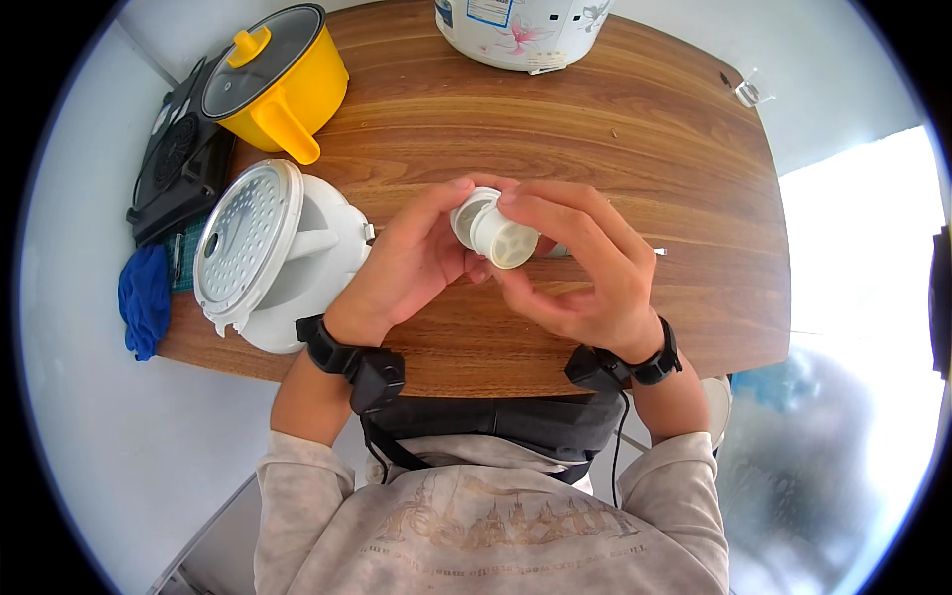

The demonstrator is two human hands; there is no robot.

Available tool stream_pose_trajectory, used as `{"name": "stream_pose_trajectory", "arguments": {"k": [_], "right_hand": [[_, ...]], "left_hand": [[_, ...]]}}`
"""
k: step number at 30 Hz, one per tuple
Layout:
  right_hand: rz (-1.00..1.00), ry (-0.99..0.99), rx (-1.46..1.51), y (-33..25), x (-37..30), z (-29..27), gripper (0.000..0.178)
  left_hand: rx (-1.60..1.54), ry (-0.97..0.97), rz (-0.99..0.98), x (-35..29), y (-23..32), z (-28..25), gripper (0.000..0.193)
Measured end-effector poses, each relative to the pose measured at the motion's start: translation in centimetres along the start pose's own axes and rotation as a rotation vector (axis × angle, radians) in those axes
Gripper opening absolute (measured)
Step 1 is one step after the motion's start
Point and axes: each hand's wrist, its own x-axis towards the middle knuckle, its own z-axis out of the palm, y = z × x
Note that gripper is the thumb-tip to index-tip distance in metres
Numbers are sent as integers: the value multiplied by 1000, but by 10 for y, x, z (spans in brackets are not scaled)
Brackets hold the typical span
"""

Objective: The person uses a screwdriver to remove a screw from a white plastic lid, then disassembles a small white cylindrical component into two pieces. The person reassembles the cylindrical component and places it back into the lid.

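Both hands meet over the middle of the table around two small white plastic parts. My left hand (421, 238) has its fingers wrapped round a round, open cap-like part (464, 217). My right hand (590, 263) grips a short white cup-shaped part (513, 244) by its rim, between thumb and fingers. The cup is tilted, with ribs or openings showing in its round end. It sits against the cap's edge; whether the two are joined I cannot tell. Behind my right hand lies a thin item with a pale tip (661, 252), its middle hidden by the fingers.
Left of my hands stands a white appliance lid (327, 258) with a perforated metal plate (243, 233). Beyond it are a yellow pot (288, 94) with a glass lid, a black cooktop (178, 164) and a blue cloth (145, 297). A white flowered cooker (526, 40) stands at the far edge.
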Motion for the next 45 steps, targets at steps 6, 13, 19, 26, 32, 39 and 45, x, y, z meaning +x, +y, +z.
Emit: {"name": "stream_pose_trajectory", "arguments": {"k": [6,13,19,26,32,39,45], "right_hand": [[27,-28,-40,5,-2,2,48],[67,1,-79,10,-3,4,43],[190,-31,-85,8,-2,2,40],[133,-46,-97,13,-3,2,40],[84,-104,-74,12,0,-4,45],[105,-67,-71,10,-2,0,47],[41,-73,-73,12,-1,2,50]], "left_hand": [[-21,-20,51,0,1,4,44],[33,-2,70,1,1,1,45],[130,-17,110,2,0,-3,50],[245,3,120,2,2,-1,54],[189,-12,86,1,5,-4,58],[154,6,72,1,6,-4,59],[160,26,61,4,2,-8,59]]}}
